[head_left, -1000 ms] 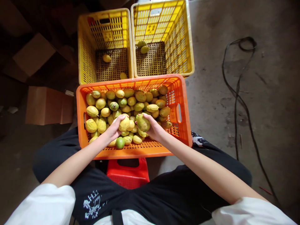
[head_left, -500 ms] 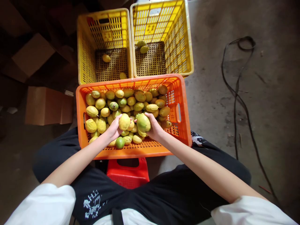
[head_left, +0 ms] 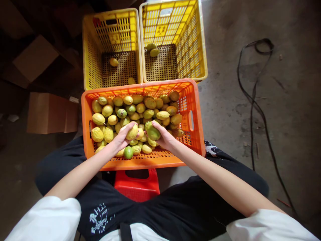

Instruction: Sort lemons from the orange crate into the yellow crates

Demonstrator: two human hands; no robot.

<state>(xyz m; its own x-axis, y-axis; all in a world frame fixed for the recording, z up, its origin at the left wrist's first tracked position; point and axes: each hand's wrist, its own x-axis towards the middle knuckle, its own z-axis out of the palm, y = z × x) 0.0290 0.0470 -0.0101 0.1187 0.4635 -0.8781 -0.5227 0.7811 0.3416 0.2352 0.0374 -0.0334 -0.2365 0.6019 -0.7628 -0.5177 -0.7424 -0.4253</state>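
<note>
My left hand [head_left: 122, 138] is closed around a yellow lemon [head_left: 132, 133], thumb along its top. A greener lemon [head_left: 152, 131] is gripped in my right hand [head_left: 163, 136], a short way to the right of the first. Both hands are over an orange crate [head_left: 140, 164] that holds many yellow and greenish lemons in a loose layer. A bright green, round fruit [head_left: 128, 152] lies at the near side of the crate, just below my left hand. The undersides of both held fruits are hidden.
Behind the orange crate stand a left yellow crate [head_left: 85, 55] and a right yellow crate [head_left: 204, 50], each with a few fruits at the bottom. A red stool [head_left: 137, 194] is beneath the orange one. A cardboard box [head_left: 51, 113] sits left; a black cable [head_left: 260, 112] lies on the floor right.
Both hands have turned the held lemons slightly, showing other sides of them. The hands stay at about the same place over the crate. The crates and the other fruit have not moved.
</note>
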